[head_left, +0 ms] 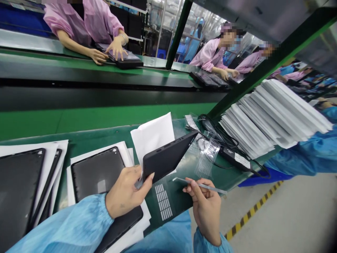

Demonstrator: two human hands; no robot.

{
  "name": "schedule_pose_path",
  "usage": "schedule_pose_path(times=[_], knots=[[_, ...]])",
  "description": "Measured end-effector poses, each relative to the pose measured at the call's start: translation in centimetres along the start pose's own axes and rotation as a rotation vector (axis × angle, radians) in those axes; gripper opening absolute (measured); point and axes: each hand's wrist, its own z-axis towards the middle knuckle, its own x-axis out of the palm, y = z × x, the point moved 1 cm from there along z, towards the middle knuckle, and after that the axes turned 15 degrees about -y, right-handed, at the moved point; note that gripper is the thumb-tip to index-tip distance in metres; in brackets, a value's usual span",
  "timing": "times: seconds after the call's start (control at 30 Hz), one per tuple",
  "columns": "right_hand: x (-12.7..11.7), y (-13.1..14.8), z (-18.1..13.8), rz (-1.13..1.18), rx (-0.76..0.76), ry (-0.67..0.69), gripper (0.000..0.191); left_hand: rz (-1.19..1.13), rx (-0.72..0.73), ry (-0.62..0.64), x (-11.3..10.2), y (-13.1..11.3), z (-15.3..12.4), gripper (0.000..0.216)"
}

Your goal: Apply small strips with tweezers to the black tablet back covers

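Note:
My left hand [129,193] grips the lower left end of a black tablet back cover [168,156], tilted up over the bench. In my right hand [206,205] is a pair of slim silver tweezers [210,187], pinched between thumb and fingers, with the bent tip pointing left, apart from the cover. A sheet of small white stickers [163,202] lies on the bench between my hands. Behind the raised cover is a white paper sheet [154,135]. Under my left forearm, another black tablet cover [97,172] rests on white sheets.
More black covers [19,186] lie layered with paper at far left. A stack of white sheets or sleeves [273,116] stands at right, near cables and a black adapter [234,158]. Clear sticker strips [207,158] lie beside them. Across the green line, co-workers in pink handle dark devices.

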Motion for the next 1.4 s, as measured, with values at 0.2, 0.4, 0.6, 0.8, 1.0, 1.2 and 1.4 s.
schedule_pose_path(times=[0.2,0.4,0.6,0.8,1.0,1.2,1.4], knots=[[1.9,-0.3,-0.5,-0.135,-0.139,-0.121,0.023,0.059,0.021,-0.014,-0.1,0.1,-0.4,0.033],[2.8,-0.1,-0.9,-0.21,-0.187,-0.199,0.026,0.065,0.017,0.006,-0.1,0.3,-0.9,0.025],[2.7,-0.4,-1.0,-0.279,-0.231,-0.207,0.023,0.055,0.009,0.008,-0.2,0.1,-0.6,0.027],[2.8,-0.7,-0.9,-0.264,-0.24,-0.209,0.024,0.05,-0.014,0.029,-0.1,0.1,-0.6,0.021],[3.0,-0.4,-1.0,-0.263,-0.253,-0.227,0.024,0.05,-0.004,0.031,-0.2,0.1,-0.7,0.007],[3.1,-0.4,-1.1,-0.283,-0.256,-0.212,0.024,0.057,-0.015,0.031,-0.2,0.0,-0.7,0.009],[3.2,-0.1,-1.1,-0.3,-0.26,-0.233,0.026,0.048,-0.018,0.033,-0.1,0.1,-0.5,0.005]])
